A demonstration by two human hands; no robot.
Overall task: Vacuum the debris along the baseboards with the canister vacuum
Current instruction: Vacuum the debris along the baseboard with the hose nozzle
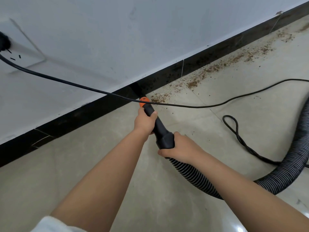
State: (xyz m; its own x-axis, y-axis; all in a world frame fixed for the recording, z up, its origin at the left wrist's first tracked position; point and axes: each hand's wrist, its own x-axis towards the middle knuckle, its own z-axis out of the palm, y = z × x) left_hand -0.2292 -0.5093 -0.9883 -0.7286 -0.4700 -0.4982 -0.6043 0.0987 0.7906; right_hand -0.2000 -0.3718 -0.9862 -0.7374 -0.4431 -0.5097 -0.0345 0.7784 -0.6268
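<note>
- Two bare hands are holding the black plastic vacuum nozzle handle with its orange collar point(151, 117), which is pointing down at the spot where floor and wall meet.
- Its tip is sitting right against the black baseboard strip point(103, 106), at the near end of the scattered brown crumbly debris point(192, 83).
- That debris is lying in a loose trail along the foot of the baseboard, running away toward the upper right of the view.
- The left hand point(144, 122) is gripping the upper part of the handle just below the orange collar, fingers curled round it and the thumb lying across the top.
- The right hand point(181, 147) is wrapping round the wider lower end of the handle, where it is joining the ribbed black flexible hose point(284, 173); the fingers are closed tight, with the fingertips showing underneath at the cuff.
- From the right hand the hose is running along under the right forearm, then curving up and off the right edge.
- A thin black power cord point(66, 82) is hanging from a black plug point(4, 41) in the white wall socket point(25, 52) at the left, crossing in front of the orange collar and trailing over the pale grey tiled floor point(100, 156), where it is forming a small loop.
- A white sleeve edge point(50, 225) is showing at the bottom left.
</note>
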